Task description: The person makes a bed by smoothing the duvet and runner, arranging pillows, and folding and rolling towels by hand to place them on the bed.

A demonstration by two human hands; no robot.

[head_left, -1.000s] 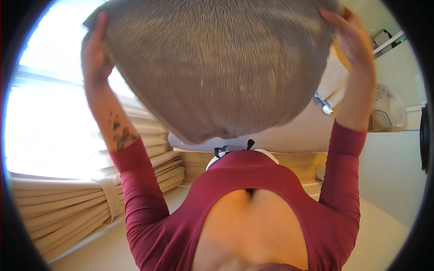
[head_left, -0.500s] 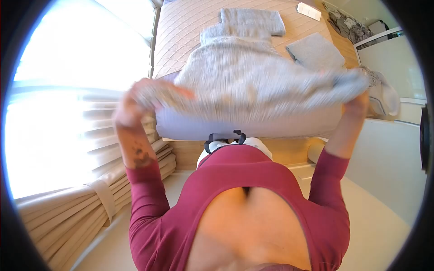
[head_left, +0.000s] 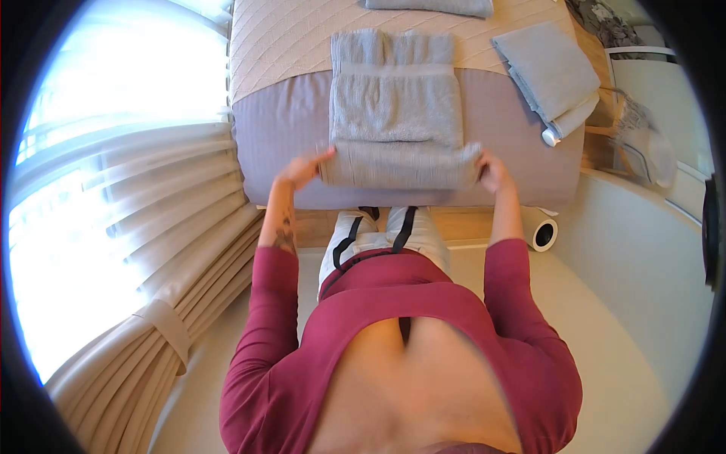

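Observation:
A grey towel (head_left: 397, 106) lies on the near end of the bed, its near part doubled over into a thick band. My left hand (head_left: 304, 169) is at the left end of this band, fingers closed on the towel's edge. At the opposite end, my right hand (head_left: 493, 171) pinches the right corner, slightly smeared by motion. Behind the towel, at the top of the view, part of another grey folded cloth (head_left: 431, 7) shows. A folded grey-blue cloth (head_left: 546, 72) rests to the right, with a small white object (head_left: 550, 137) at its near corner.
The bed (head_left: 276, 113) has a mauve sheet and a beige quilted cover (head_left: 283, 38). Curtains (head_left: 178, 303) hang by a bright window on the left. A white wall panel (head_left: 628, 250) stands to the right. A white cylinder (head_left: 541, 233) sits below the bed edge.
Both hands have come down and closer together, from holding the towel stretched wide in the air. The towel now lies on the bed, folded narrower. The view has shifted nearer the bed's end.

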